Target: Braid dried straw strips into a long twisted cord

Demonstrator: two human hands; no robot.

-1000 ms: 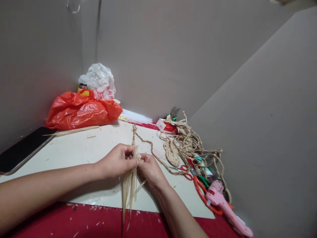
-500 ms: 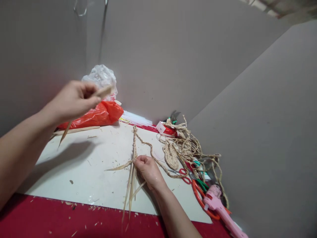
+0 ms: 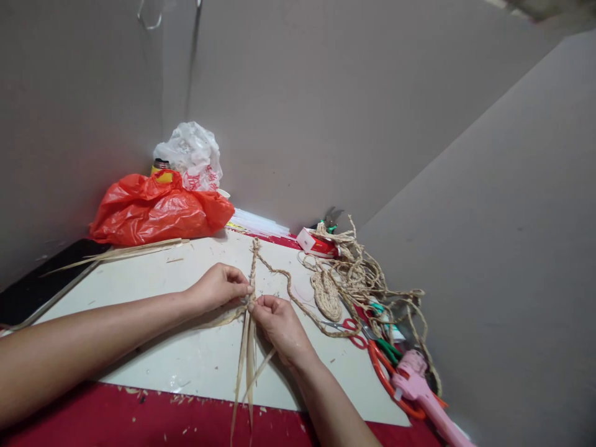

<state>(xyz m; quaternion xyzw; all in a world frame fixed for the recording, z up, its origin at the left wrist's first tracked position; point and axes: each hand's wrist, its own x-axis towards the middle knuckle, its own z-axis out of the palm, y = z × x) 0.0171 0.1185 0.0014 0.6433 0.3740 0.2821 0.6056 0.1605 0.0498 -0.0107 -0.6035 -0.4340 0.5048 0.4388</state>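
Observation:
A plaited straw cord (image 3: 254, 264) runs away from me across the white board (image 3: 153, 292). Its loose dry strands (image 3: 246, 366) fan out towards the near edge. My left hand (image 3: 218, 288) pinches a strand on the left side of the plait's end. My right hand (image 3: 278, 323) grips the plait's end and the strands from the right. Both hands meet at the same spot, fingers closed on the straw.
A tangle of braided cord (image 3: 358, 273) with a small coiled oval (image 3: 326, 295) lies to the right, beside red scissors (image 3: 372, 354) and a pink glue gun (image 3: 421, 394). An orange plastic bag (image 3: 153, 208), a white bag (image 3: 190, 152), loose straw (image 3: 125, 251) and a dark phone (image 3: 37, 285) sit at the left. Grey partitions enclose the bench.
Half a second ago my left hand was raised at the upper left with a straw strip. It has come back down to the plait's end, and a strip now lies by the orange bag.

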